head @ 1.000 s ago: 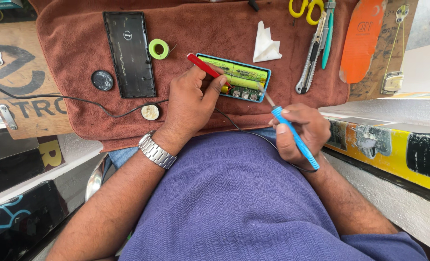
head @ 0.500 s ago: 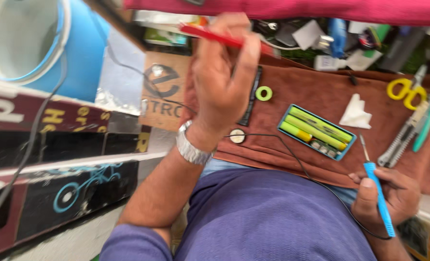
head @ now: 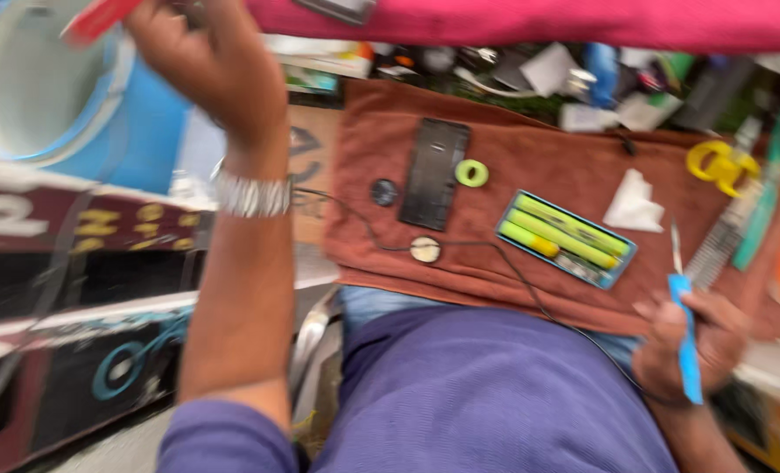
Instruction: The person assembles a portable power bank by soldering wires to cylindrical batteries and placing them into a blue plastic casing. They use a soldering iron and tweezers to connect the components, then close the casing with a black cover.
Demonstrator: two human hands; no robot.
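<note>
Raising my left hand (head: 210, 66) high with the red-handled tool (head: 99, 19) gripped, I keep my right hand (head: 692, 337) wrapped round the blue soldering iron (head: 686, 328) beside the open battery pack (head: 567, 239) on the brown cloth (head: 512, 193). Soldering looks paused; resuming needs both tools at the cells.

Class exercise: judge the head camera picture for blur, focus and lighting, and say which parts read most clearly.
Head view: motion blur smears everything; worst on the raised left hand with its red-handled tool; the yellow-green cells in the blue tray and the blue-handled soldering iron in the right hand read clearer; lighting even, no glare.
</note>
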